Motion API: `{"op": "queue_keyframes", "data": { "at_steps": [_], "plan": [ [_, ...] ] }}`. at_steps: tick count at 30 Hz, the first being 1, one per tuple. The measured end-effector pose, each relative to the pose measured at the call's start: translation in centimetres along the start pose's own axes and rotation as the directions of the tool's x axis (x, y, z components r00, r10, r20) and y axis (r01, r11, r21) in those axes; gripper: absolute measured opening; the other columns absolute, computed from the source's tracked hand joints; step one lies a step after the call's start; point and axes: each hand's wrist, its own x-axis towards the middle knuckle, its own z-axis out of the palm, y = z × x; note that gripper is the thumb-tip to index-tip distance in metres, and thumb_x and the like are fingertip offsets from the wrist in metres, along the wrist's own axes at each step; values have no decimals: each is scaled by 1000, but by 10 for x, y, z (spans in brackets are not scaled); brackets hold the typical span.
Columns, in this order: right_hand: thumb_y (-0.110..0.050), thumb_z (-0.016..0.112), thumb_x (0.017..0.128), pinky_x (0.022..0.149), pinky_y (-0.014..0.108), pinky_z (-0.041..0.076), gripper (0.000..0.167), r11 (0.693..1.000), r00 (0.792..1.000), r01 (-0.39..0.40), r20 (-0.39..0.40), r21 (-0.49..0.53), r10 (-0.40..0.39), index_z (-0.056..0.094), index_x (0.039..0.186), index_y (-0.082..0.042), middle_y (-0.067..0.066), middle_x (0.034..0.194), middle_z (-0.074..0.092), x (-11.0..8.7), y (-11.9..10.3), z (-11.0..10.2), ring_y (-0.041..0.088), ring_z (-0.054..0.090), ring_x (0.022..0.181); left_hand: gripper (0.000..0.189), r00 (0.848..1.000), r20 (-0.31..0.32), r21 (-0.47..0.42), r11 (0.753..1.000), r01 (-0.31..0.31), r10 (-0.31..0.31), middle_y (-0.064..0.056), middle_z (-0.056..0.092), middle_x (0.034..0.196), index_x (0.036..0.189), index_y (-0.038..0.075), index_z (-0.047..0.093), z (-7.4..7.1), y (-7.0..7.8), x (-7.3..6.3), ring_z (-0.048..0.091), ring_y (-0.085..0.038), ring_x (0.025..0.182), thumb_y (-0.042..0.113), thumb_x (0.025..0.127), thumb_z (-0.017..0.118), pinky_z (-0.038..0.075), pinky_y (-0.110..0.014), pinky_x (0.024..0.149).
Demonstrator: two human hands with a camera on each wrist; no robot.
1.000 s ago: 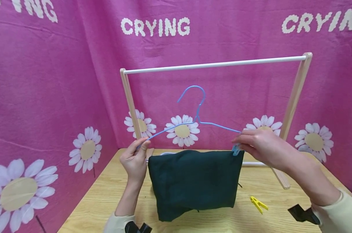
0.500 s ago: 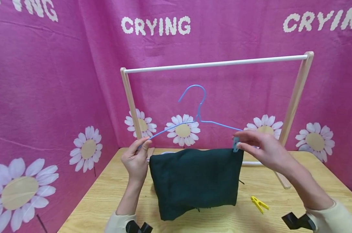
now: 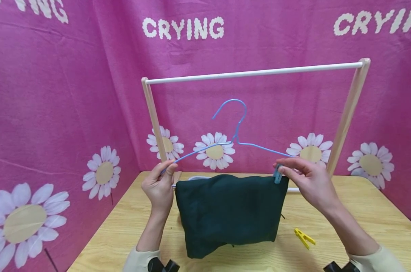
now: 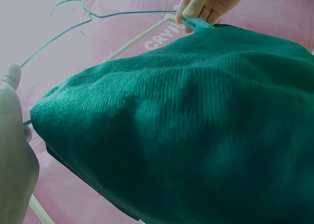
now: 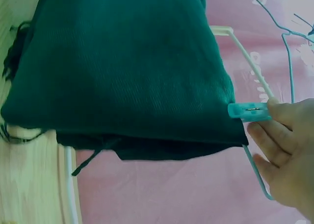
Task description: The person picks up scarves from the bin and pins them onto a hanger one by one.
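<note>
A blue wire hanger [image 3: 237, 136] is held up over the table, with a folded dark green scarf [image 3: 230, 211] draped over its lower bar. My left hand [image 3: 159, 185] pinches the hanger's left corner between thumb and fingers. At the scarf's top right edge, my right hand [image 3: 308, 179] pinches a light blue clothespin [image 3: 277, 174]. In the right wrist view the clothespin [image 5: 248, 112] overlaps the scarf's edge near the hanger's right end. Dark fringe [image 5: 18, 47] hangs from the scarf there. The left wrist view is mostly filled by the scarf [image 4: 171, 121].
A yellow clothespin [image 3: 304, 238] lies on the wooden table [image 3: 358, 215] at the right. Behind the hanger stands a rack with wooden posts and a white top rail [image 3: 253, 73]. Pink cloth [image 3: 276, 34] with daisies and lettering encloses the back and sides.
My right hand has shifted its hold on the light blue clothespin, which now shows more plainly at the scarf's edge. The hanger's hook has moved slightly right. My left hand keeps its grip.
</note>
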Motion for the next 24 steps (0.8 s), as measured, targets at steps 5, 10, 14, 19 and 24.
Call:
{"op": "queue_keyframes", "data": {
  "at_steps": [5,10,14,19,24],
  "plan": [
    [-18,71,93,74,11,50,22,996,998,45,56,-83,-40,73,115,-16,1,104,75,0,1,-3,-15,57,95,21,1000,-6,10,1000,-4,4,-4,46,58,93,-17,70,1,0,1,32,-9,44,-2,81,77,27,-19,42],
    [-13,72,91,77,10,51,29,995,995,86,58,-51,-83,72,120,-18,1,109,75,-1,0,-4,-12,61,95,16,1000,6,67,998,-7,7,-7,49,58,92,-16,71,-1,-2,0,33,-8,45,-9,79,76,29,-18,42],
    [-13,71,92,78,8,49,35,996,996,75,44,-38,-73,69,126,-19,4,114,74,-1,-1,-1,-11,62,95,15,1000,13,108,994,-6,5,-7,52,59,93,-12,73,-3,-3,-1,33,-8,46,-10,78,76,29,-18,43],
    [-13,70,93,77,8,49,33,995,996,78,58,-65,-75,68,126,-17,3,111,74,-2,2,1,-12,61,93,16,1000,15,95,995,8,-10,-2,57,62,95,-12,73,-3,-2,-2,33,-8,46,-8,80,76,30,-18,42],
    [-4,74,88,77,7,49,24,990,990,136,38,-46,-135,75,110,-14,0,95,76,0,2,-1,-9,64,88,18,1000,-6,78,997,10,-9,-6,50,59,95,-16,71,0,2,-1,35,-8,46,-5,82,75,33,-16,44]
  ]
}}
